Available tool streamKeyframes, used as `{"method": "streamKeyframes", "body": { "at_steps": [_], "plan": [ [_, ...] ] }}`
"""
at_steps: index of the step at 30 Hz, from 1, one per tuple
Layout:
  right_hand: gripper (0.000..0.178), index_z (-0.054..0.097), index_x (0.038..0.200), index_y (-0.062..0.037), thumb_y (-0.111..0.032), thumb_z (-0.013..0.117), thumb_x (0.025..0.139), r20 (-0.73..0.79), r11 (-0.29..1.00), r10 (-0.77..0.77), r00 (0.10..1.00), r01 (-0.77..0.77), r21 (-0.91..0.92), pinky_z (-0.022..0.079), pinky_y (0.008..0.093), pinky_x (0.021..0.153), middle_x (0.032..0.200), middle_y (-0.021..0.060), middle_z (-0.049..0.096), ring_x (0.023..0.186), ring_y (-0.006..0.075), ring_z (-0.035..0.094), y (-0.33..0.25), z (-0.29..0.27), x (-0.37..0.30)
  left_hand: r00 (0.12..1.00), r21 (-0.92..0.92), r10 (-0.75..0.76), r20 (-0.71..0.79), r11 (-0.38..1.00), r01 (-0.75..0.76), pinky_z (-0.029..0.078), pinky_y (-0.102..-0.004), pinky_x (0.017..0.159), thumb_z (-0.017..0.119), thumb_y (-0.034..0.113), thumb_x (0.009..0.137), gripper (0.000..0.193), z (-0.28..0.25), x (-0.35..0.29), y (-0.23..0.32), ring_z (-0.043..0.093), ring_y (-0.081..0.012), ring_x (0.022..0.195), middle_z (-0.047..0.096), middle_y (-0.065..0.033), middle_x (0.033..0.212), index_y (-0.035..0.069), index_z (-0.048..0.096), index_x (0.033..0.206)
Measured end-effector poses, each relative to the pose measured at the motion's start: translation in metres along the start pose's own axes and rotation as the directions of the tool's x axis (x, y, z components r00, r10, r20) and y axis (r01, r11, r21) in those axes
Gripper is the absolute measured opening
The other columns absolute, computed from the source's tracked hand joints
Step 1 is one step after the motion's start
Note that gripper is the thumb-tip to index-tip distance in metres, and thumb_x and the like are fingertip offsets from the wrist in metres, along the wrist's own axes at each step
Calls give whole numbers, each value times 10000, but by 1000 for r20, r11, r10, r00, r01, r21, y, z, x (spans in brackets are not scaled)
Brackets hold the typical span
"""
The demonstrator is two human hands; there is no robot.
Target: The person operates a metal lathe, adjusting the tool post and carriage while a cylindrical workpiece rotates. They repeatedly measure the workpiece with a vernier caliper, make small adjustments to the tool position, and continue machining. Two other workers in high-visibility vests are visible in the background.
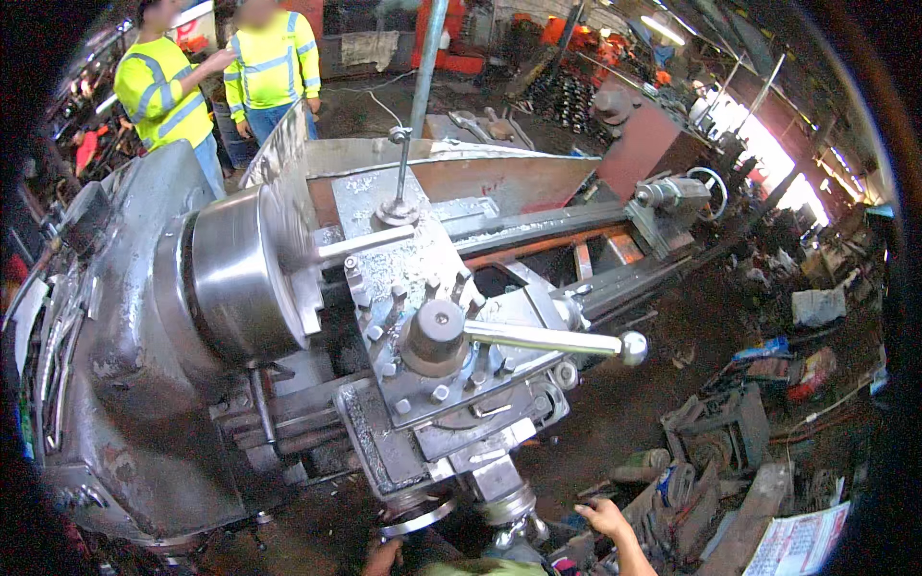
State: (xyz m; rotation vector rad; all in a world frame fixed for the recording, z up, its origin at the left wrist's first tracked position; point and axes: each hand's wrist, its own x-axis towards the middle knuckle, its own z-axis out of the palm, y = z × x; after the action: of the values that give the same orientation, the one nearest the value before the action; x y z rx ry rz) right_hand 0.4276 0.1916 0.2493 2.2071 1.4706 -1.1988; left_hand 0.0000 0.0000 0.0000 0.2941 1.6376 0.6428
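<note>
Your left hand (384,555) is at the near handwheel (419,519), its grip too hidden to tell, while your right hand (605,519) is loosely curled just right of the metal crank (521,531), and you cannot tell whether it holds anything. Beyond them stands the tool post (437,338), with the chuck (245,274) to its left and the tailstock (672,197) at far right.

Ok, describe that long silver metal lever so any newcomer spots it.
On the big grey metal lathe, right of the shiny cylindrical chuck, find a round dark hub. The silver lever juts rightward from it, its ball tip unlike the stubby metal bolts nearby.
</note>
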Motion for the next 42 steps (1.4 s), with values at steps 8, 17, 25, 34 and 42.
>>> {"method": "streamKeyframes", "body": {
  "at_steps": [8,17,25,34,42],
  "plan": [
    [578,608,1212,91,-353,711,857,101,995,-100,990,98,22,486,371,891,1066,215,691,966,249,660,70,1,104,859,651,511,-40,665,-365,514,-398,714,643,294,859,297,103,63,31,646,-282,805,680,-165,875,34,691,993],
    [391,665,1137,60,-224,688,869,20,965,-244,970,241,107,511,341,787,934,158,716,897,223,677,34,-76,164,815,130,-56,-577,979,160,514,-430,732,706,216,755,266,71,-84,94,703,-344,868,711,-236,843,-42,704,820],
    [388,667,1122,68,-217,698,861,18,972,-210,978,207,113,509,350,789,936,145,712,869,196,651,33,-45,138,861,473,473,-189,812,-342,521,-452,798,621,276,811,309,154,38,49,663,-369,939,682,-217,1007,16,689,963],
    [306,699,1016,57,-190,694,836,-147,969,-115,982,143,202,510,354,738,864,164,724,810,196,669,20,-33,60,864,521,253,-435,853,13,501,-474,909,612,483,842,482,39,16,32,633,-357,1071,656,-185,1178,74,683,1087],
    [293,688,1022,64,-177,674,856,-635,816,-342,693,554,165,501,337,809,902,156,712,844,201,650,-75,-77,-1,966,285,175,-193,952,-115,518,-370,664,683,322,839,330,11,-118,120,672,-213,693,706,-115,756,0,702,909]
  ]
}}
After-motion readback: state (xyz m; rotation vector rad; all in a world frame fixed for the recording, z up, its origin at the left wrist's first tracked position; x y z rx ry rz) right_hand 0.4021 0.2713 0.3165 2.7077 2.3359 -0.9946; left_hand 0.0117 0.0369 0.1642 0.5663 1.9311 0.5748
